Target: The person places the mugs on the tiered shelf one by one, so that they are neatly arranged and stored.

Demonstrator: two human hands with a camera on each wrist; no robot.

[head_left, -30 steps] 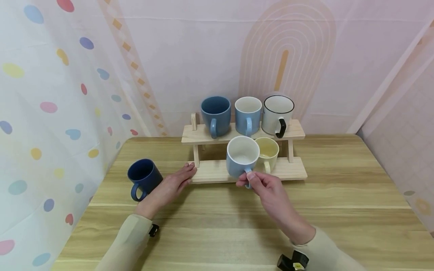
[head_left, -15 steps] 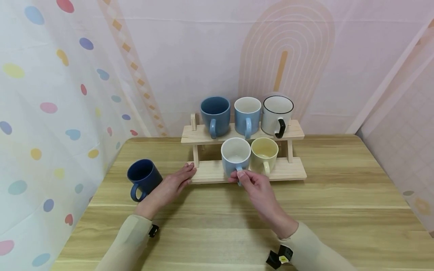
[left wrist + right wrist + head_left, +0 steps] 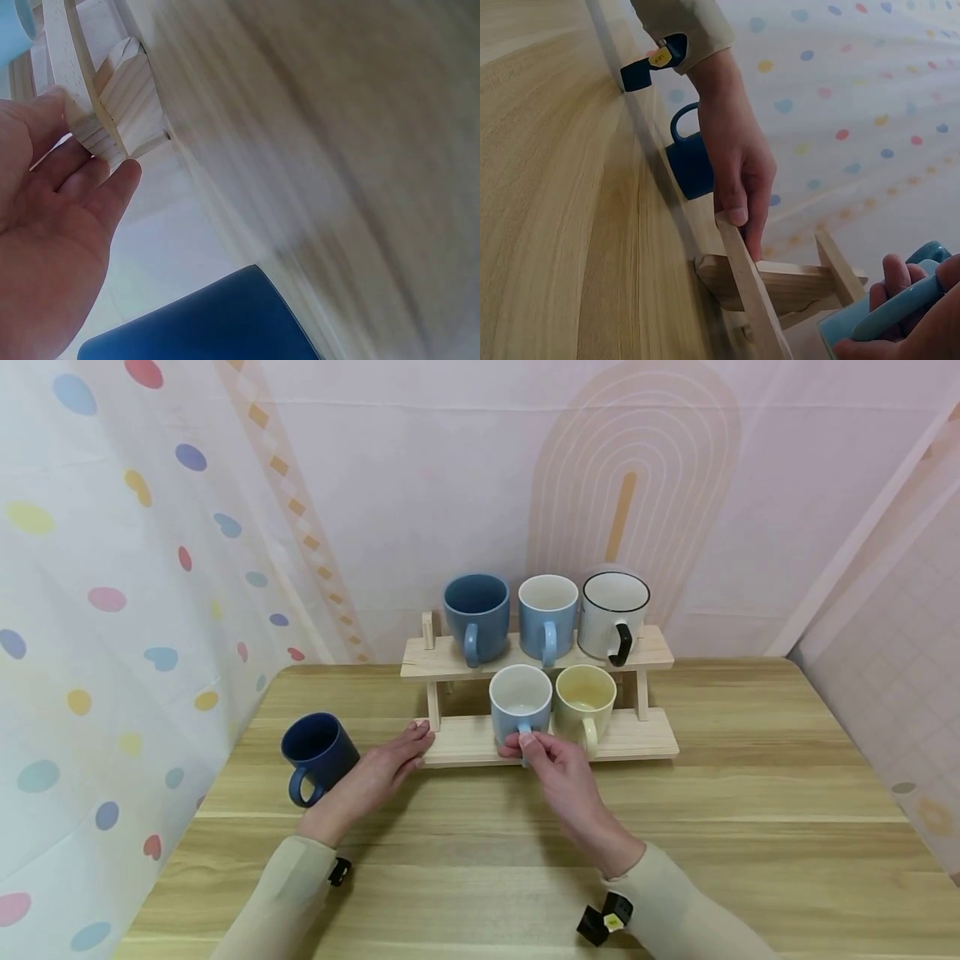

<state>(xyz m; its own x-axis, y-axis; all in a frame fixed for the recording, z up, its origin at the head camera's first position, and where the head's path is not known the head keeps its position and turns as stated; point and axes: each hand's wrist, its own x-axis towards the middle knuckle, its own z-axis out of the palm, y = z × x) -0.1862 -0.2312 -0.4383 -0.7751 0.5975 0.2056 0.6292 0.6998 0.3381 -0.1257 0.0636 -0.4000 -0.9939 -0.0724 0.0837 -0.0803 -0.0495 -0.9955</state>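
My right hand point(image 3: 562, 781) pinches the handle of a light blue mug point(image 3: 519, 697) with a white inside. The mug is upright at the lower board of a two-tier wooden rack point(image 3: 461, 739), beside a pale yellow mug point(image 3: 585, 697). In the right wrist view, fingers and thumb wrap the light blue handle point(image 3: 900, 307). My left hand point(image 3: 378, 772) holds the left end of the lower board; the left wrist view has the board's end point(image 3: 94, 124) between thumb and fingers. A dark blue mug point(image 3: 322, 756) stands on the table just left of that hand.
On the upper board stand a blue mug point(image 3: 477, 618), another light blue mug point(image 3: 547, 618) and a white mug point(image 3: 615, 614) with a black rim and handle. The wooden table point(image 3: 780, 777) ends at a patterned cloth point(image 3: 420, 485) behind and at both sides.
The light blue mug in my right hand has moved left and slightly down to the lower board, uncovering more of the yellow mug. My left hand has stayed at the rack's end.
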